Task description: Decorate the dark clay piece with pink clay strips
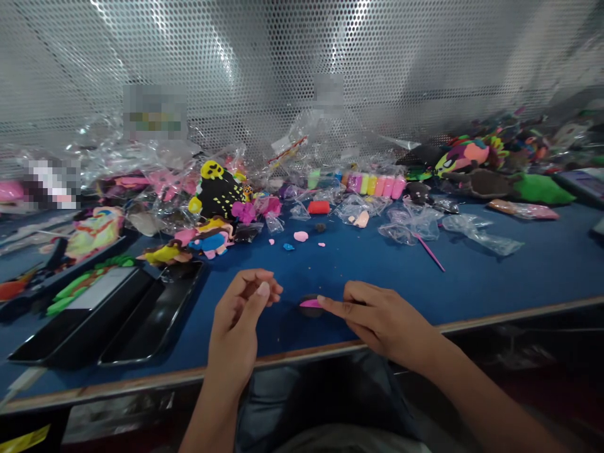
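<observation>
Nearest the camera: the person's lap in dark fabric, below the wooden front edge of the blue felt-topped table (495, 277). Both forearms reach up over that edge.

Left hand (243, 314) is raised just off the table, fingers curled in, thumb pressed against the fingertips; whether anything sits in the pinch can't be told. Right hand (377, 311) lies low on the table w/ index finger stretched out leftward, tip pressing on a small flat strip of pink modelling clay (310, 303). That strip lies on a dark round lump of clay (311, 309), mostly hidden, between the two hands and near the front edge.

Further out, center: small pink clay blob (301, 236), tiny blue bit (288, 246), red clay block (318, 207). Right of those, a thin pink stick tool (429, 251) lying beside crumpled clear plastic bags (410, 223). Behind, a row of pastel clay packs (375, 184).

Left side: two black glossy trays (141, 321) side by side, one w/ green clay rolls. Behind them, a black clay figure w/ yellow dots and yellow head (218, 192), plus small colorful clay animals (210, 239).

Far right: multicolored clay fish-like figure (465, 155), green clay lump (542, 189). Perforated metal wall (302, 63) at the back.
</observation>
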The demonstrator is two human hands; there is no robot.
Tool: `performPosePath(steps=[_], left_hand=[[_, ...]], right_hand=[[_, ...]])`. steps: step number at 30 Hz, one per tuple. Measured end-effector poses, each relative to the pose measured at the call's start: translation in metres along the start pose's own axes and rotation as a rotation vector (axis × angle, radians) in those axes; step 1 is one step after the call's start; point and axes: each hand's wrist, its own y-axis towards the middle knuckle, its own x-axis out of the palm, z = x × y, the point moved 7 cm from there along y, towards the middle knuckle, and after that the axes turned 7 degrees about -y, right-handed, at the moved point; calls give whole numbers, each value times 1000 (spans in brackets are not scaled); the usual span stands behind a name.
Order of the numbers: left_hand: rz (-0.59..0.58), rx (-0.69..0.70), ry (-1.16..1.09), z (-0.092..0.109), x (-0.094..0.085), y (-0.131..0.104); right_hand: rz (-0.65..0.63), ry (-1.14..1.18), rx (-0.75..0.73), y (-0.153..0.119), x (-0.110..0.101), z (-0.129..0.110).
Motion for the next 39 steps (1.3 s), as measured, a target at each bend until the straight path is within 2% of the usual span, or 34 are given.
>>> performPosePath(steps=[7, 11, 13, 16, 19, 23, 25, 33, 35, 39], left_hand=[[-33, 10, 41, -2, 1, 1], [-92, 16, 165, 0, 7, 1], [-186, 17, 314, 2, 17, -2], [-352, 34, 600, 3, 35, -7], [-418, 63, 775, 0, 44, -11], [-384, 56, 773, -1, 41, -9], [-364, 74, 785, 1, 41, -8], [-315, 210, 1056, 2, 47, -8], [-312, 228, 1056, 1, 46, -8], [-272, 165, 970, 1, 39, -7]], right_hand=[[67, -38, -5, -6, -3, 1], [68, -49, 35, -10, -2, 3], [139, -21, 130, -12, -7, 11], [230, 17, 369, -17, -13, 31], [172, 34, 528, -19, -7, 46], [71, -7, 557, -17, 2, 48], [65, -42, 554, -17, 4, 47], [64, -88, 594, -20, 6, 47], [65, -97, 593, -20, 7, 46], [53, -118, 592, -20, 8, 46]])
